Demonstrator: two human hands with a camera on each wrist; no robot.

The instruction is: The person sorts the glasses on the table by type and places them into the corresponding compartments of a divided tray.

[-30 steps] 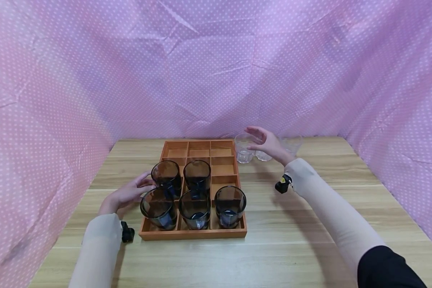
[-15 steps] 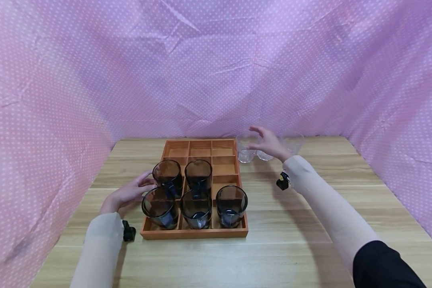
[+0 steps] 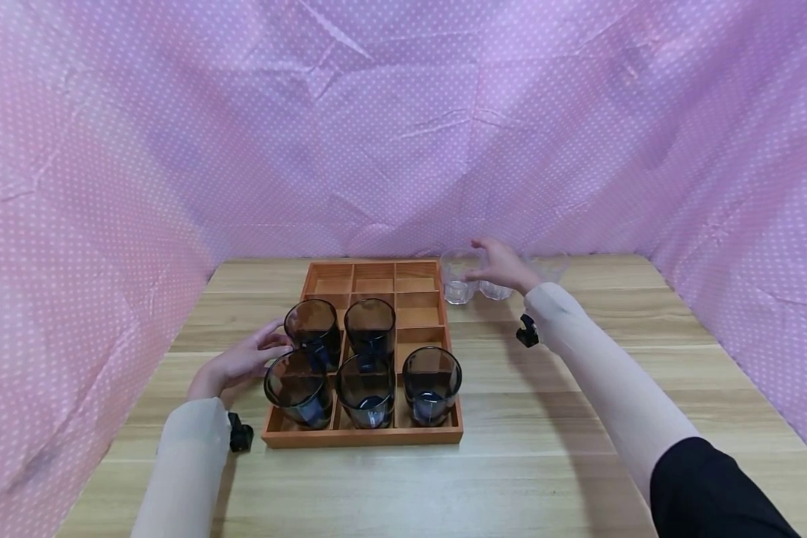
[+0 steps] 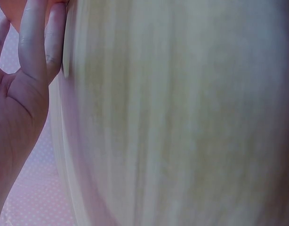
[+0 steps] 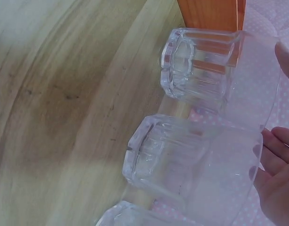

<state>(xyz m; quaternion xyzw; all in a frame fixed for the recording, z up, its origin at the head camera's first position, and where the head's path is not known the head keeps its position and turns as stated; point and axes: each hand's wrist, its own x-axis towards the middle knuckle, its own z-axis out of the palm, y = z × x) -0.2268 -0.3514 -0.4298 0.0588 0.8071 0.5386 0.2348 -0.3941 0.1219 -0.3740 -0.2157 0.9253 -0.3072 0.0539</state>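
Wooden tray point(image 3: 361, 441) with dividers placed on the counter point(image 3: 538, 478). Five dark glasses point(image 3: 370, 396) are seated upright in it: three across the nearest row, two in the left and middle compartments of the row behind. Left hand point(image 3: 242, 359) is held beside the tray's left side, next to the dark glasses, fingers loosely extended, nothing gripped. Three clear glasses point(image 5: 215, 70) are stood in a line on the counter, right of the tray's far end. Right hand point(image 3: 504, 267) is held at the rim of the middle clear glass point(image 5: 196, 165), thumb and fingers spread wide; contact can't quite be confirmed through the transparent wall. Pink dotted cloth point(image 3: 403, 149) is hung behind.
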